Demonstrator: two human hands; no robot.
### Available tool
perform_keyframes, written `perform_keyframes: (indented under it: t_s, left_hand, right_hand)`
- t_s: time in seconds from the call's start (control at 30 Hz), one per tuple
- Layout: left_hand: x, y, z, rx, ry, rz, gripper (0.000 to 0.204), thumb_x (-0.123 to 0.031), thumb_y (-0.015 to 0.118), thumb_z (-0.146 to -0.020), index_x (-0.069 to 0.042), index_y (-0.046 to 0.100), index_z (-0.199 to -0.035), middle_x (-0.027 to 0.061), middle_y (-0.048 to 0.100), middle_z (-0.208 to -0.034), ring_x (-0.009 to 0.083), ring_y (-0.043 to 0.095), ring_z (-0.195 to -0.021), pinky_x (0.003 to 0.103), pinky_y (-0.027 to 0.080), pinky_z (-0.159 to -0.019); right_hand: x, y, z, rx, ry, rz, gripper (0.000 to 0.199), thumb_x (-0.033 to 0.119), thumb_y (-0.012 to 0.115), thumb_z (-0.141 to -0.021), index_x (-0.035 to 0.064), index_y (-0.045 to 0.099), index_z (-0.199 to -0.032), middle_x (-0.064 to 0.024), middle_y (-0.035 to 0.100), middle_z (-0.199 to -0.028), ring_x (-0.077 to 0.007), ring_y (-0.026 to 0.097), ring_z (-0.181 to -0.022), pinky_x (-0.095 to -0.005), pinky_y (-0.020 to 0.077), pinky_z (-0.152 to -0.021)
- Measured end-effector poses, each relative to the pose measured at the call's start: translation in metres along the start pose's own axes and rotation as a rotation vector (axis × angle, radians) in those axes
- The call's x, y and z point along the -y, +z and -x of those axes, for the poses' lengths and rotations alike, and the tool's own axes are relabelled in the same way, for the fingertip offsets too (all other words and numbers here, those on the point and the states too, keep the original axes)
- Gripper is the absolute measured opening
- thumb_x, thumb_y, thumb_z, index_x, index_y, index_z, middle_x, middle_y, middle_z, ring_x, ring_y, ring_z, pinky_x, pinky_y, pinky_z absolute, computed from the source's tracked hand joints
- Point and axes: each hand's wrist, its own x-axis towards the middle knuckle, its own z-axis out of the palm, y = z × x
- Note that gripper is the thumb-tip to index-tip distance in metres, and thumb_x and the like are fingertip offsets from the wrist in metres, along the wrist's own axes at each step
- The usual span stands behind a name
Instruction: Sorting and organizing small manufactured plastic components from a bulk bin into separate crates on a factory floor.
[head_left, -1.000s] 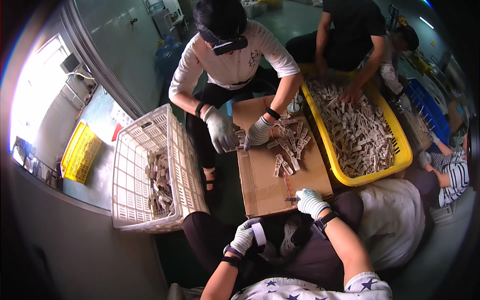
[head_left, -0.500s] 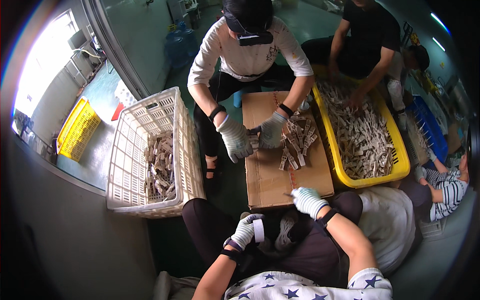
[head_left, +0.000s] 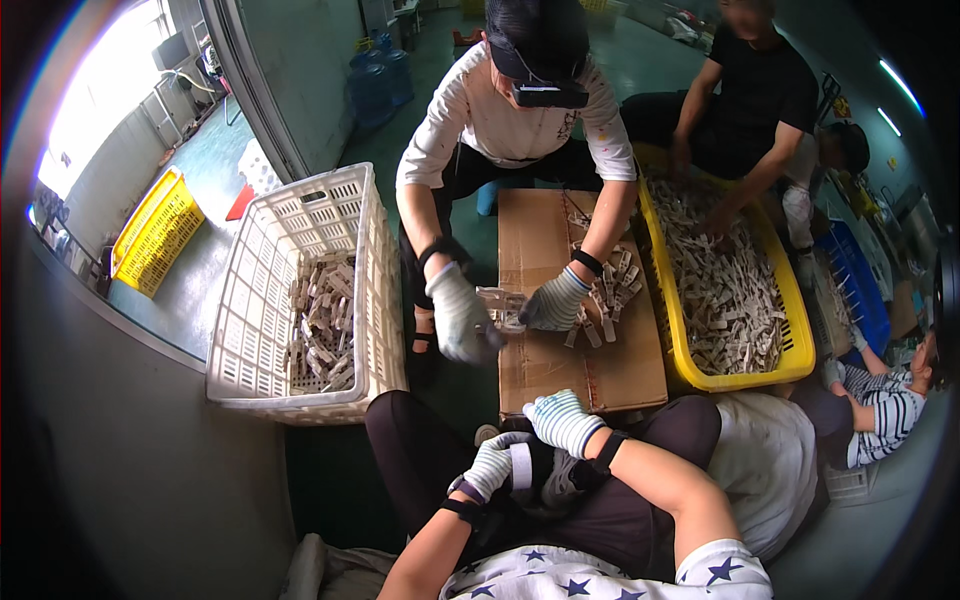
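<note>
My left hand [head_left: 490,466], in a striped knit glove, is closed on a short white band-like piece [head_left: 521,466] above my lap; I cannot tell whether it is a roll or a flat strip. My gloved right hand [head_left: 564,422] has its fingers closed just above and to the right of it, beside the near edge of a cardboard box [head_left: 535,370]. Whatever those fingers hold is hidden. Small whitish clip-like pieces [head_left: 620,290] lie heaped on the box's right side. Across the box, a co-worker's gloved hands [head_left: 556,302] hold some similar pieces together; one hand is blurred.
A white plastic crate [head_left: 290,400] with loose pieces stands to the left. Right of the box is a yellow basket [head_left: 700,380] full of pieces, where another person's hands reach in. Further right are a blue crate [head_left: 860,280] and a person in stripes. Large blue bottles [head_left: 380,80] stand behind.
My right hand has moved left and down, off the box and towards my left hand; the thin dark thing at its fingertips no longer shows. The co-worker's hands have shifted, exposing held pieces.
</note>
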Motion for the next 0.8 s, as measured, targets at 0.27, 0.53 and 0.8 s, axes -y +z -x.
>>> perform_keyframes:
  t_s: [0.27,0.53,0.8]
  left_hand:
    - [-0.008,-0.001,0.007,0.056,-0.013,0.125,0.024,0.004,0.062,-0.084,0.004,0.065,-0.108,0.0120,0.069,-0.099,0.0202,0.067,-0.086,0.032,0.056,-0.077]
    - [0.009,0.015,0.033,0.054,0.014,-0.044,0.024,0.000,0.067,-0.085,-0.002,0.066,-0.109,0.0032,0.068,-0.092,0.0108,0.063,-0.077,0.026,0.054,-0.070]
    - [-0.020,0.019,0.040,0.021,0.222,-0.156,0.027,0.005,0.059,-0.087,-0.001,0.066,-0.112,0.0052,0.068,-0.098,0.0139,0.065,-0.085,0.028,0.054,-0.077]
  right_hand:
    - [0.007,-0.003,0.007,-0.016,-0.025,0.048,0.020,0.016,0.048,-0.089,0.0106,0.063,-0.101,-0.0089,0.068,-0.089,-0.0260,0.068,-0.081,-0.0428,0.0491,-0.067]
    - [0.003,0.009,0.011,-0.089,-0.048,0.079,0.017,0.015,0.047,-0.088,0.0104,0.062,-0.095,-0.0082,0.066,-0.086,-0.0249,0.067,-0.079,-0.0412,0.0468,-0.067]
    - [-0.065,-0.012,0.040,-0.185,0.088,-0.003,0.017,0.018,0.050,-0.087,0.0131,0.063,-0.097,-0.0086,0.066,-0.087,-0.0273,0.066,-0.081,-0.0449,0.0470,-0.073]
